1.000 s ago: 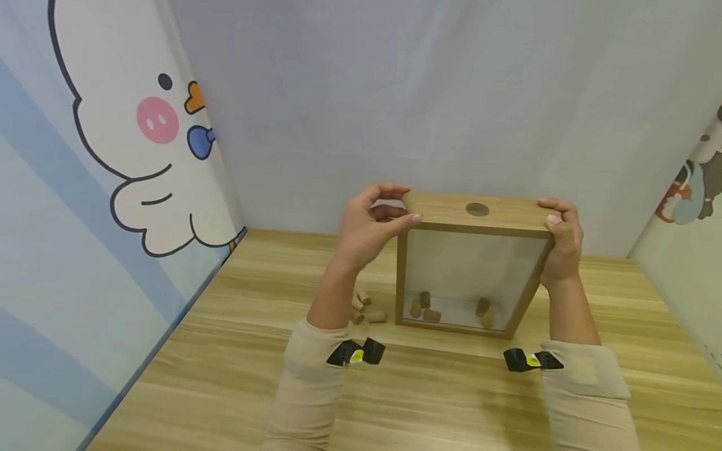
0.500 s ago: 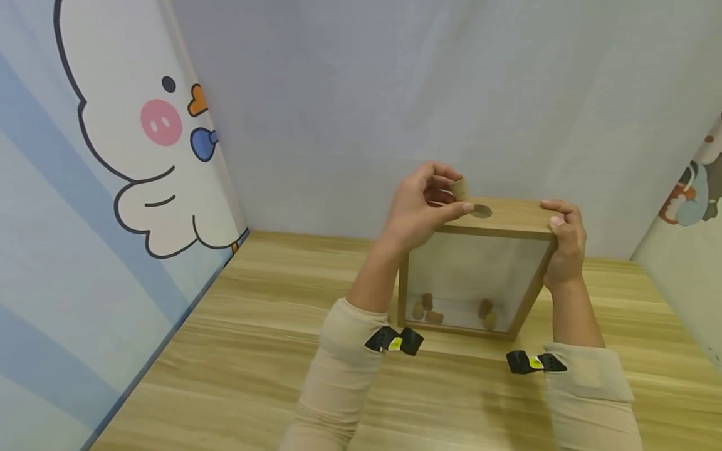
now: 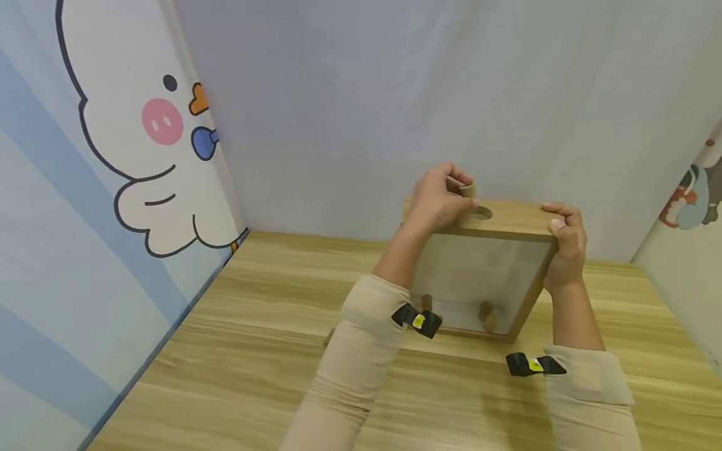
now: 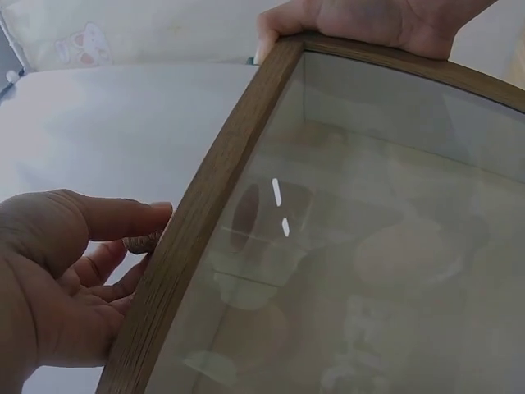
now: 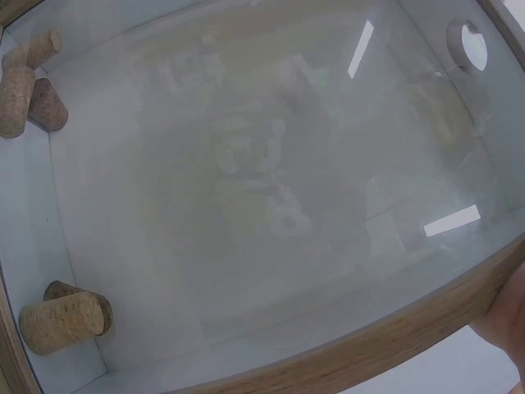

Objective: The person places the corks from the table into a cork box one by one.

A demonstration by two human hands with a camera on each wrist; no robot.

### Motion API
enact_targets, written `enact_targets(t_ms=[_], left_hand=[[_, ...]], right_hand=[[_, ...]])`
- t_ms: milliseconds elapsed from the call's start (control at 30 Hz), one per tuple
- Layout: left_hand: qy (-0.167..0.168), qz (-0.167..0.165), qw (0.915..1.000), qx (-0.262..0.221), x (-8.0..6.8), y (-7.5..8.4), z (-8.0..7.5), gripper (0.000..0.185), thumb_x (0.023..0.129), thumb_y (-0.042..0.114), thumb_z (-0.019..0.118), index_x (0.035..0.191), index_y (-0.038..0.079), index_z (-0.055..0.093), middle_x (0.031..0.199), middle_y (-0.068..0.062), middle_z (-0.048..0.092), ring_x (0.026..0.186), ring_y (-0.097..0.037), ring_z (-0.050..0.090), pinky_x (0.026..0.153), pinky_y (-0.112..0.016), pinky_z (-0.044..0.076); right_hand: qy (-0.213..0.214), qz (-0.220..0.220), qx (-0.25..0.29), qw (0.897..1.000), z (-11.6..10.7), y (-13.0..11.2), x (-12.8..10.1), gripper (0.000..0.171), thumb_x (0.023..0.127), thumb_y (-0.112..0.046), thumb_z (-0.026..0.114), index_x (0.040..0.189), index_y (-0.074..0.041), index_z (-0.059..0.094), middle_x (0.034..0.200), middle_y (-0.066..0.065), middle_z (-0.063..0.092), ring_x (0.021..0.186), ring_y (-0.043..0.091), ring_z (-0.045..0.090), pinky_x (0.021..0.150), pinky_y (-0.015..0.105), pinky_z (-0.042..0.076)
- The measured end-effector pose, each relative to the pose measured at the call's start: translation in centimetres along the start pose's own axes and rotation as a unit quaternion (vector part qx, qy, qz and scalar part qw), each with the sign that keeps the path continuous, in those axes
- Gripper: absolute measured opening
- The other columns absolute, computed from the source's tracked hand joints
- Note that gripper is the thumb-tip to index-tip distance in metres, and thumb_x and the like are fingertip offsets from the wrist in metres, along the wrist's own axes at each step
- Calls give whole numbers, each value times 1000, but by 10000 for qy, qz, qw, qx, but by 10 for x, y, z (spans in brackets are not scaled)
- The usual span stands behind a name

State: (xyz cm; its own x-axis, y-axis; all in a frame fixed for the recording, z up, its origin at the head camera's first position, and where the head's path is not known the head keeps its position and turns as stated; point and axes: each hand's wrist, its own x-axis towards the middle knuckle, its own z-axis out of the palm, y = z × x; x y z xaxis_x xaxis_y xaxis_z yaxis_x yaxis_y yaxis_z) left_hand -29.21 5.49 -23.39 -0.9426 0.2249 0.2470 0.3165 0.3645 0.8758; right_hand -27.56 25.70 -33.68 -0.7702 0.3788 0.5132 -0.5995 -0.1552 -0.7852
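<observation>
A shallow wood-framed box (image 3: 524, 219) with a clear front stands upright on the table, a round hole (image 3: 483, 213) in its top. Between thumb and fingers my left hand (image 3: 437, 199) pinches a wine cork (image 3: 469, 190) right at the hole's left edge. The left wrist view shows that cork (image 4: 143, 243) mostly hidden by fingers and frame. My right hand (image 3: 566, 247) grips the box's upper right corner, thumb on the front edge. Inside, at the bottom, several corks lie in two groups: one pair (image 5: 66, 320) and another cluster (image 5: 16, 98) near the opposite corner.
The wood-grain table (image 3: 271, 300) spreads around the box. A loose cork (image 3: 329, 337) peeks out beside the left sleeve (image 3: 361, 351). Behind stands a pale curtain wall (image 3: 338, 113), with a cartoon-printed panel (image 3: 124, 125) on the left.
My left hand has moved right along the box top with the cork, from the left corner to the hole. Its forearm now covers most loose corks on the table. The right hand keeps its hold.
</observation>
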Motion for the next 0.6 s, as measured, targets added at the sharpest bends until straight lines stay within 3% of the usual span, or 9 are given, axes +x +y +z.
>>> enact_targets(t_ms=[300,500,600], left_hand=[[74,-805,9957,-454,7,8,12,30,73,0,78,96,13,65,86,1,62,65,-15,60,52,-23,50],[49,-864,9949,-521,6,11,16,31,66,-6,81,85,11,65,82,2,62,62,-14,61,49,-22,51],[47,-791,9965,-284,6,9,14,33,63,-3,84,84,13,64,82,4,61,68,-13,59,53,-22,50]], right_hand=[[-43,-57,-34,10000,1,-1,1,29,81,-19,45,100,-11,65,105,11,49,88,23,43,71,36,30],[-31,-42,31,10000,2,-1,-1,29,81,-19,45,100,-11,65,103,12,50,86,23,43,69,35,32],[-48,-8,54,10000,2,0,-2,28,82,-19,44,100,-11,64,103,12,50,84,23,44,68,33,33]])
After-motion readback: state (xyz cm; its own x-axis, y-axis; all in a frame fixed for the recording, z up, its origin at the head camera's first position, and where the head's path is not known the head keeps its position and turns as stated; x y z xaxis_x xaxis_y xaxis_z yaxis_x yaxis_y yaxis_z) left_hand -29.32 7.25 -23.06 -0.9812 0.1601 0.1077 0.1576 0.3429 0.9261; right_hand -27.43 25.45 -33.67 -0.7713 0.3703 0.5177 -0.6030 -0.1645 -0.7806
